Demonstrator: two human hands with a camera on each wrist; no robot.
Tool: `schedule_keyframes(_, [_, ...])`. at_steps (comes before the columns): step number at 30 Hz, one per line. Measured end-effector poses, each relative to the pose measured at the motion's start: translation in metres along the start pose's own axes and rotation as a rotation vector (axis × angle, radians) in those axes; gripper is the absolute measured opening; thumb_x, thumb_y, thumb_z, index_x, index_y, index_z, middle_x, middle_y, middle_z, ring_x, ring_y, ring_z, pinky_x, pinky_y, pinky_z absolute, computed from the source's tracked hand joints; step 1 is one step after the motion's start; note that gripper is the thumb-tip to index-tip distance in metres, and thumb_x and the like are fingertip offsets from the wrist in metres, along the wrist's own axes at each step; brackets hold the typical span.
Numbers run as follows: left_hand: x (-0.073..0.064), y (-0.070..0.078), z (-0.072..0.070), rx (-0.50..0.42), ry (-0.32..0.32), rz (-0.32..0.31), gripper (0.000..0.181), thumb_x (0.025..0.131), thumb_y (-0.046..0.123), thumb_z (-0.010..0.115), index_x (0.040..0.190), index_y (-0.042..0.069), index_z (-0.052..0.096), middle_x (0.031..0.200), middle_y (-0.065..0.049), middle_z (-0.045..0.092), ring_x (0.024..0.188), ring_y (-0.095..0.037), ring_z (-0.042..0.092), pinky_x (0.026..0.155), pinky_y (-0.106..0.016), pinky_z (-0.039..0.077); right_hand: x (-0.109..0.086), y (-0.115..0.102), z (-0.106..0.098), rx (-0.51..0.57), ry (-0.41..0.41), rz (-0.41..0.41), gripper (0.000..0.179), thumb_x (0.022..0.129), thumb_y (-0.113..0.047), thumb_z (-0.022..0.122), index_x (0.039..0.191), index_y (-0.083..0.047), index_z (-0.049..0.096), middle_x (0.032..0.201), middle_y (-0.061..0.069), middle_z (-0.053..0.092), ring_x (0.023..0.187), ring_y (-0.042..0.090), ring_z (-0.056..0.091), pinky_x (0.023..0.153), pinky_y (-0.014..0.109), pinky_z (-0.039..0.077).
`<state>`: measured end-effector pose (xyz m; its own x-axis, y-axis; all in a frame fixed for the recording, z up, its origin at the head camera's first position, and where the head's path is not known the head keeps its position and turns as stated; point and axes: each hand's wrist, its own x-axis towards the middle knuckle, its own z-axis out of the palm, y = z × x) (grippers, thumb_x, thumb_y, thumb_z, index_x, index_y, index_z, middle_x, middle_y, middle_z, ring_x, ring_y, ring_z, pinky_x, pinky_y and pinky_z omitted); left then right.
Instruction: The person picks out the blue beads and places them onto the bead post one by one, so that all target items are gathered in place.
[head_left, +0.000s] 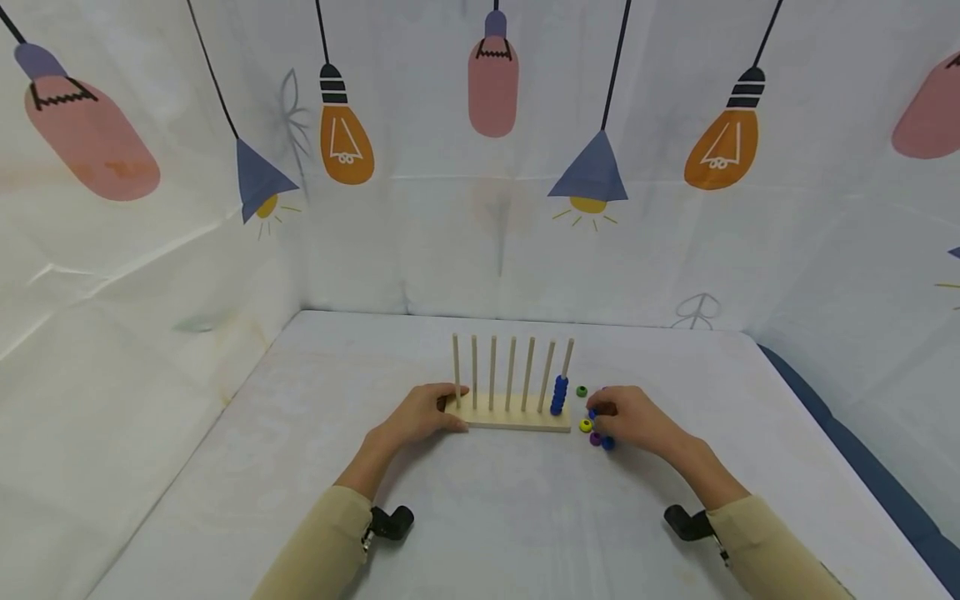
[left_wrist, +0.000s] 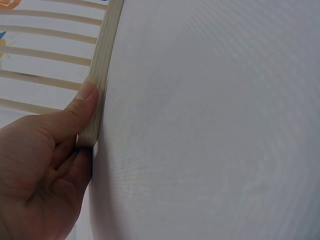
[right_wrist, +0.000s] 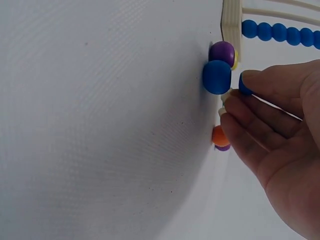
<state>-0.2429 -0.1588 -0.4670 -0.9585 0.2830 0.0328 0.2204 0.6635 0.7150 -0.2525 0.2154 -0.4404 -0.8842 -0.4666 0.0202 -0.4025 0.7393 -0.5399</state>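
Note:
A pale wooden peg board (head_left: 510, 421) stands on the table, its row of upright pegs facing me. My left hand (head_left: 420, 412) grips its left end, thumb (left_wrist: 86, 95) against the front edge of the base. Several blue beads (head_left: 558, 396) are stacked on the rightmost peg. Just right of the board, my right hand (head_left: 636, 417) pinches a blue bead (right_wrist: 244, 85) between thumb and fingers, close over the table. Near those fingers lie another blue bead (right_wrist: 216, 77), a purple bead (right_wrist: 222, 51) and an orange bead (right_wrist: 220, 136), partly hidden by the hand.
A green bead (head_left: 581, 391) and a yellow bead (head_left: 586, 426) lie off the board's right end. The white table (head_left: 480, 517) meets a white cloth wall (head_left: 450, 250) printed with lamps at the back. Dark blue fabric (head_left: 847, 450) runs along the right side.

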Motion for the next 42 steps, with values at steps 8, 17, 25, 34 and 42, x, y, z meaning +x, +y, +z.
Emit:
schedule_keyframes(8, [0.0,0.0,0.0,0.004,-0.003,-0.001,0.061,0.077,0.027,0.086,0.133,0.018,0.065,0.136,-0.003,0.064,0.132,-0.022,0.054,0.112,-0.042,0.043,0.003,-0.003,-0.003,-0.01,0.05,-0.05,0.022,0.088,-0.004,0.065,0.109,-0.001,0.073,0.103,0.008,0.073,0.086,0.014,0.065,0.075,0.032,0.057])
schedule_keyframes(17, [0.0,-0.001,0.0,0.004,-0.003,0.002,0.06,0.077,0.028,0.086,0.132,0.018,0.065,0.136,-0.003,0.064,0.133,-0.023,0.054,0.112,-0.043,0.043,0.005,-0.009,-0.003,-0.006,0.115,-0.09,0.022,0.088,-0.003,0.069,0.11,-0.003,0.073,0.104,0.007,0.074,0.088,0.015,0.066,0.079,0.033,0.058])
schedule_keyframes(25, [-0.001,-0.001,0.0,-0.005,0.0,0.012,0.06,0.077,0.027,0.086,0.133,0.018,0.065,0.136,-0.004,0.064,0.132,-0.023,0.054,0.112,-0.043,0.043,0.005,-0.013,-0.004,0.011,0.156,-0.082,0.022,0.089,-0.004,0.068,0.111,-0.004,0.073,0.102,0.005,0.073,0.088,0.014,0.066,0.079,0.031,0.058])
schedule_keyframes(34, [-0.001,-0.001,0.0,-0.024,-0.007,0.017,0.061,0.078,0.028,0.085,0.134,0.018,0.064,0.139,-0.003,0.062,0.134,-0.023,0.053,0.112,-0.043,0.043,0.006,-0.017,-0.004,0.037,0.215,-0.101,0.022,0.089,-0.004,0.069,0.111,-0.003,0.073,0.099,0.002,0.072,0.087,0.013,0.065,0.079,0.029,0.058])
schedule_keyframes(42, [0.0,-0.002,0.0,-0.019,-0.017,-0.002,0.061,0.078,0.028,0.085,0.135,0.019,0.063,0.14,-0.001,0.061,0.136,-0.021,0.051,0.113,-0.041,0.042,0.006,-0.022,-0.004,0.054,0.251,-0.116,0.024,0.089,-0.005,0.07,0.113,-0.004,0.073,0.1,0.002,0.072,0.088,0.013,0.065,0.078,0.023,0.056])
